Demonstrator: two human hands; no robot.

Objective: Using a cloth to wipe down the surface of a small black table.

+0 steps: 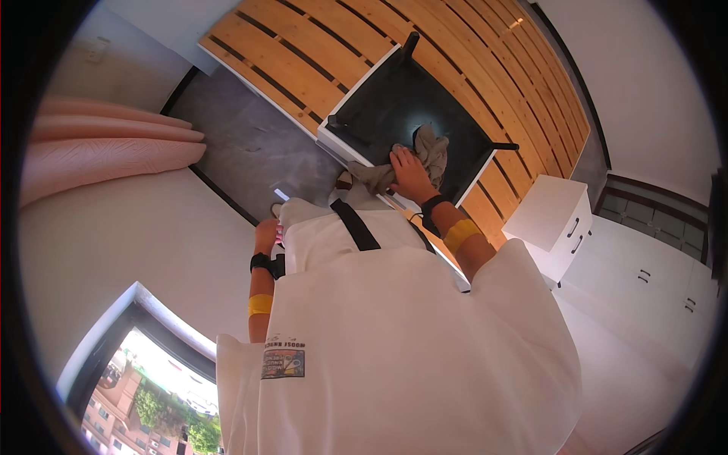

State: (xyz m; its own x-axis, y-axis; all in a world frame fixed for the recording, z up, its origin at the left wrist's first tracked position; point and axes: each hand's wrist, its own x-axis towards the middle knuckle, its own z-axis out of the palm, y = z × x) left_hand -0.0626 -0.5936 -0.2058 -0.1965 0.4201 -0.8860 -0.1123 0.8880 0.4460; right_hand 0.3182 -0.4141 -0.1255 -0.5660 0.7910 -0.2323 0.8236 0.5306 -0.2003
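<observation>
A small white cabinet (341,139) lies on the slatted bed, its black underside (387,94) facing up and short black legs (410,44) sticking out at the corners. My right hand (410,173) is on a crumpled grey-brown cloth (433,151), holding it against that dark panel near the edge closest to me. Part of the cloth hangs over the white rim. Down at my left side, my left hand (267,234) is beside my trousers, away from the cabinet. Its fingers are partly hidden by my clothing, so whether it holds anything is unclear.
Wooden bed slats (296,68) with gaps between them extend around the cabinet. A white bedside drawer unit (546,213) and white wardrobe doors (625,284) are to the right. Pink curtains (114,142) hang at left above grey flooring (244,136). A window (159,387) is at lower left.
</observation>
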